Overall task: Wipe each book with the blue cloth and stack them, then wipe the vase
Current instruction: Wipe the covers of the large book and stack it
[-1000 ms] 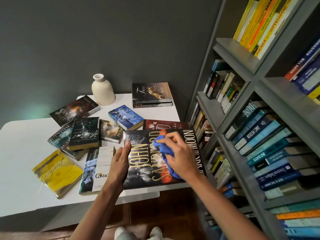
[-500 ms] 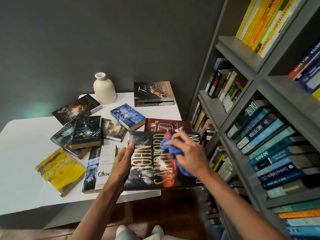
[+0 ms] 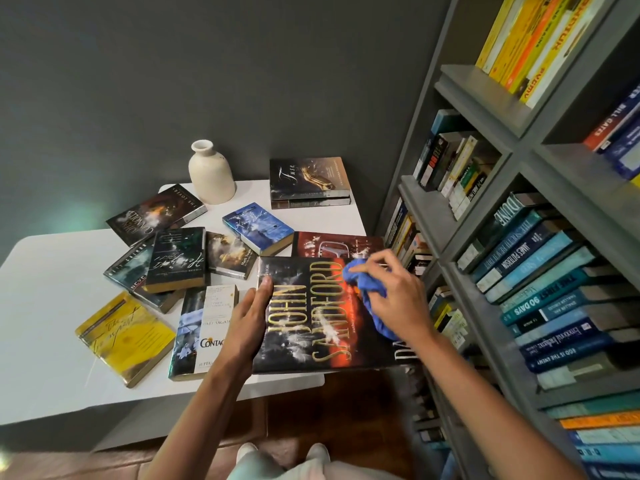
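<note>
John Sandford book (image 3: pixel 311 320) lies flat at the 5 o'clock corner of the table (image 3: pixel 52 323). Long axis 9–3, cover top toward 9, 3 o'clock end past the table edge.

Left hand (image 3: pixel 249 323): fingers straight, pressing the book's 9 o'clock edge. Right hand (image 3: pixel 398 299): fingers curled, bunching the blue cloth (image 3: pixel 363 289) on the cover.

Red book (image 3: pixel 332 244) tucked under at 12. Contact book (image 3: pixel 201 330) beside at 9. Bookshelf (image 3: pixel 485 271) close at 3. Vase (image 3: pixel 211 174) at 11, well apart.

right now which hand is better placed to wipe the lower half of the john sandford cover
Right. The right hand grips the blue cloth on the John Sandford book, so it can just sweep down. The left hand rests on the book's left edge, holding no cloth.
</note>
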The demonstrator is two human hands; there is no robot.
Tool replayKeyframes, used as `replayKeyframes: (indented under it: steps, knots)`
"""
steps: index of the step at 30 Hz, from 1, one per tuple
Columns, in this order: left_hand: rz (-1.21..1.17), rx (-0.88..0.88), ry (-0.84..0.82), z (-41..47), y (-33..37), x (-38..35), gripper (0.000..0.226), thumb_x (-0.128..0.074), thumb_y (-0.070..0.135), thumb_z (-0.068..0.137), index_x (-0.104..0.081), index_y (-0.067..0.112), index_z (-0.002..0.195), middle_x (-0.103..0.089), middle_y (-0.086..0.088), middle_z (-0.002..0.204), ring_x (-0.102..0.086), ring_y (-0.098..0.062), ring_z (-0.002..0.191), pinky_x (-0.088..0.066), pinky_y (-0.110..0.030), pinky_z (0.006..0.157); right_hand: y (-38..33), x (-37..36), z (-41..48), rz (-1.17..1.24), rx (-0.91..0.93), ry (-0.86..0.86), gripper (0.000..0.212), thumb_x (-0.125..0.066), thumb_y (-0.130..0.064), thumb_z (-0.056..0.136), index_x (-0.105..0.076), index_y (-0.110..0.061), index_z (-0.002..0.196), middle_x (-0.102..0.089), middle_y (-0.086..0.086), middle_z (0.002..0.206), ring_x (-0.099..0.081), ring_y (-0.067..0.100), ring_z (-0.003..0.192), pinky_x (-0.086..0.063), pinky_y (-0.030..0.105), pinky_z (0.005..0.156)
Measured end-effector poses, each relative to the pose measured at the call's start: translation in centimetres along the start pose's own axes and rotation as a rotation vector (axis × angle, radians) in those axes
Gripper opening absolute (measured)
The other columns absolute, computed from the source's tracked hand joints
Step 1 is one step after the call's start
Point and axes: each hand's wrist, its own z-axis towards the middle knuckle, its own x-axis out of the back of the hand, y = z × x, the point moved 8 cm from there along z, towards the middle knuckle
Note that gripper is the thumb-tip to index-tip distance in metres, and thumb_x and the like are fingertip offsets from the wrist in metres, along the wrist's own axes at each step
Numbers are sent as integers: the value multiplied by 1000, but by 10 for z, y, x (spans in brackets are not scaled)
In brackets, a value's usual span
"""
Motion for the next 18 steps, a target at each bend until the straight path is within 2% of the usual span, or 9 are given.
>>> replayKeyframes:
  steps: [2,3,6,8,10,14,18]
  knots:
    - [-8,18,-18,0,0,-6,26,-45,37,101,-56,23,120,-59,18,105,-56,18,74,-38,-2,59,-10,-1,14,-9,-43,60,42,-72,-3,71,-65,-24,107,-52,-2,106,-60,18,72,-58,38,62]
    - [-4,27,-23,1,-2,-8,28,-45,36,101,-57,20,120,-61,15,107,-58,17,75,-39,-2,59,-25,-5,19,3,-29,65,42,-73,-3,70,-67,-23,107,-54,-1,105,-60,17,72,-58,37,63]
    - [35,29,-24,0,1,-9,19,-45,29,102,-59,20,95,-67,15,75,-60,18,58,-40,-1,48,-63,-22,14,50,119,-46,42,-72,-5,70,-68,-24,107,-55,-1,104,-60,16,74,-58,31,67]
    - [37,23,-24,1,-1,-5,20,-44,30,102,-58,18,93,-67,22,59,-59,18,55,-40,-2,45,-55,-18,8,74,167,-115,43,-66,-5,71,-66,-27,108,-54,-4,105,-59,13,72,-57,28,67]
    - [17,1,-11,-2,2,-1,20,-43,28,103,-54,24,86,-60,31,49,-55,21,50,-37,0,42,-36,-8,10,44,142,-84,41,-67,-4,71,-68,-27,105,-54,-4,102,-54,9,67,-57,26,63]
    - [37,-16,-38,0,5,-8,22,-42,26,103,-50,27,83,-58,31,48,-54,22,49,-36,0,42,-45,-13,25,22,92,-5,34,-76,-7,71,-70,-19,102,-56,2,98,-51,9,66,-55,24,62]
    - [15,-16,-40,7,0,-5,21,-45,28,102,-60,24,88,-68,24,63,-63,14,66,-42,-1,52,-88,-39,43,29,176,-103,36,-71,-7,73,-70,-20,106,-55,1,103,-56,14,63,-49,24,57]
